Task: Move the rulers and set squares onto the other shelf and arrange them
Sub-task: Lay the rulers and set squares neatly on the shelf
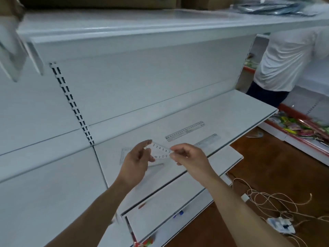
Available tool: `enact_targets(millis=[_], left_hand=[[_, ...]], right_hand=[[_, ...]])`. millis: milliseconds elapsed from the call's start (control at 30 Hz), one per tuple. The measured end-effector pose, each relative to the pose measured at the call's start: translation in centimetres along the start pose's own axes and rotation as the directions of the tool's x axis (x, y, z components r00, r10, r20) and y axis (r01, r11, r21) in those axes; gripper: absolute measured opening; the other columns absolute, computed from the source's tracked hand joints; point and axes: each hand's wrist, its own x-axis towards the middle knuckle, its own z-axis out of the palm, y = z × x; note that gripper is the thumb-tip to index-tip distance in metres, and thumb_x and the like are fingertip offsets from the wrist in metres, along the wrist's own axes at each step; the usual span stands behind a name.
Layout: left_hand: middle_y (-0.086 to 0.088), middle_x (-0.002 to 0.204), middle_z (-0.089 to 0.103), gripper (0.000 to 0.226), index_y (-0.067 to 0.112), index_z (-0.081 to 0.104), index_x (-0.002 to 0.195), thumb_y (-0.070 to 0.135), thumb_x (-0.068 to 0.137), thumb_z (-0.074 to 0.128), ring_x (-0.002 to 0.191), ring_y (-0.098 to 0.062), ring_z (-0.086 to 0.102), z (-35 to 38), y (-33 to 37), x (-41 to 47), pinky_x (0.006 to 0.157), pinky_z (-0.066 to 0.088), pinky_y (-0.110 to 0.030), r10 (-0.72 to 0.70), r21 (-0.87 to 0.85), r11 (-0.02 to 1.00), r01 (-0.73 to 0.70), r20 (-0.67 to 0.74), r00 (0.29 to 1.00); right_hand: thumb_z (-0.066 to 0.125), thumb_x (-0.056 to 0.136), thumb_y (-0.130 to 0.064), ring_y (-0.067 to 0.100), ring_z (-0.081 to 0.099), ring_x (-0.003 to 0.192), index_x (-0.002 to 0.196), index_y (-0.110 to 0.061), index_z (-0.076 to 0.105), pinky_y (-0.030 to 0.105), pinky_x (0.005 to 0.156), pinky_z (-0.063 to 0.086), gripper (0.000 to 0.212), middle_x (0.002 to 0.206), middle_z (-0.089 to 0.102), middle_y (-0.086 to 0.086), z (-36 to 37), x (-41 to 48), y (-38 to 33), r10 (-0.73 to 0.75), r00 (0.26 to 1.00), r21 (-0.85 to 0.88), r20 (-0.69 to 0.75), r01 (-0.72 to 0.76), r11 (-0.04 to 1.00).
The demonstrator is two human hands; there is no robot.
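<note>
Your left hand (137,163) is half curled, thumb & forefinger tips pinching the left corner of a clear set square (161,152), other fingers loosely bent below it. Your right hand (188,155) pinches the opposite end, thumb & forefinger closed on it, remaining fingers tucked under. The set square sits betw. both hands, over the white shelf (231,111); can't tell if it clears the surface. Its long axis runs hand to hand, left-right, dipping a little toward your right hand; digits 2-7 along the upper edge, 0-3 along the lower. Beyond your right hand 2 pieces lie flat on the shelf: the far ruler (185,131) & the near ruler (208,139), roughly parallel, long axes left-right, rising rightward. Just past your left hand lies a 2nd set square (124,152), flat, blurred
</note>
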Motion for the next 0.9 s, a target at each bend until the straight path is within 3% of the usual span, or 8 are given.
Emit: enact_targets(millis=[67, 167, 300, 400, 633, 767, 900], left_hand=[[0.003, 0.069, 0.065, 0.028, 0.023, 0.058, 0.123, 0.016, 0.098, 0.048, 0.049, -0.004, 0.048, -0.6, -0.2, 1.1, 0.054, 0.043, -0.019, -0.012, 0.012, 1.0, 0.013, -0.078, 0.997], [0.004, 0.069, 0.067, 0.029, 0.026, 0.055, 0.124, 0.017, 0.097, 0.051, 0.056, -0.008, 0.055, -1.7, -0.5, 1.8, 0.064, 0.049, -0.02, -0.051, -0.024, 0.999, 0.047, -0.146, 0.988], [0.006, 0.09, 0.072, 0.045, 0.026, 0.053, 0.128, 0.02, 0.086, 0.068, 0.086, -0.008, 0.068, -3.3, -1.1, 1.4, 0.087, 0.051, -0.027, -0.121, -0.06, 0.992, 0.112, -0.187, 0.975], [0.009, 0.088, 0.074, 0.039, 0.027, 0.058, 0.121, 0.017, 0.086, 0.07, 0.09, -0.005, 0.069, -4.2, -1.4, 1.2, 0.091, 0.05, -0.026, -0.142, 0.017, 0.988, 0.154, -0.292, 0.946], [0.018, 0.087, 0.071, 0.035, 0.033, 0.065, 0.114, 0.031, 0.081, 0.074, 0.085, 0.003, 0.063, -4.5, -2.8, 1.5, 0.077, 0.044, -0.014, -0.17, 0.194, 0.933, 0.302, -0.502, 0.848], [0.017, 0.098, 0.061, 0.036, 0.032, 0.067, 0.113, 0.036, 0.078, 0.075, 0.095, -0.009, 0.053, -4.6, -4.2, 1.7, 0.082, 0.043, -0.027, -0.118, 0.384, 0.849, 0.363, -0.531, 0.839], [0.013, 0.099, 0.056, 0.037, 0.028, 0.068, 0.114, 0.036, 0.078, 0.075, 0.097, -0.013, 0.045, -4.8, -5.2, 1.7, 0.084, 0.037, -0.025, -0.113, 0.437, 0.816, 0.379, -0.523, 0.845]], right_hand=[[0.075, 0.08, -0.018, -0.001, 0.059, 0.073, 0.095, -0.03, 0.071, 0.015, 0.072, 0.05, 0.02, 0.082, 0.068, -0.012, 0.3, 1.9, 0.1, -0.083, 0.994, -0.137, 0.077, 0.093, 0.986], [0.077, 0.078, -0.022, -0.001, 0.061, 0.074, 0.1, -0.027, 0.072, 0.012, 0.071, 0.047, 0.023, 0.084, 0.069, -0.012, 0.8, 4.7, 0.2, -0.222, 0.962, -0.293, 0.161, 0.261, 0.92], [0.077, 0.077, -0.029, -0.003, 0.061, 0.077, 0.099, -0.024, 0.074, 0.007, 0.07, 0.044, 0.022, 0.085, 0.07, -0.012, 1.4, 8.1, -0.1, -0.322, 0.915, -0.358, 0.243, 0.393, 0.847], [0.078, 0.077, -0.03, -0.003, 0.062, 0.076, 0.097, -0.025, 0.073, 0.009, 0.07, 0.045, 0.021, 0.085, 0.07, -0.013, 2.3, 10.4, -0.5, -0.319, 0.885, -0.357, 0.338, 0.435, 0.826], [0.075, 0.079, -0.034, 0.002, 0.057, 0.082, 0.097, -0.03, 0.072, 0.023, 0.075, 0.046, 0.019, 0.087, 0.066, -0.014, 4.6, 13.9, 0.2, -0.267, 0.827, -0.445, 0.495, 0.505, 0.739], [0.073, 0.078, -0.038, 0.005, 0.05, 0.086, 0.095, -0.033, 0.072, 0.023, 0.071, 0.037, 0.017, 0.088, 0.061, -0.014, 5.3, 14.8, 1.2, -0.248, 0.813, -0.513, 0.526, 0.536, 0.671], [0.074, 0.078, -0.038, 0.008, 0.053, 0.088, 0.098, -0.029, 0.073, 0.023, 0.073, 0.038, 0.022, 0.093, 0.063, -0.011, 5.9, 15.0, 2.1, -0.221, 0.802, -0.517, 0.555, 0.541, 0.663]])
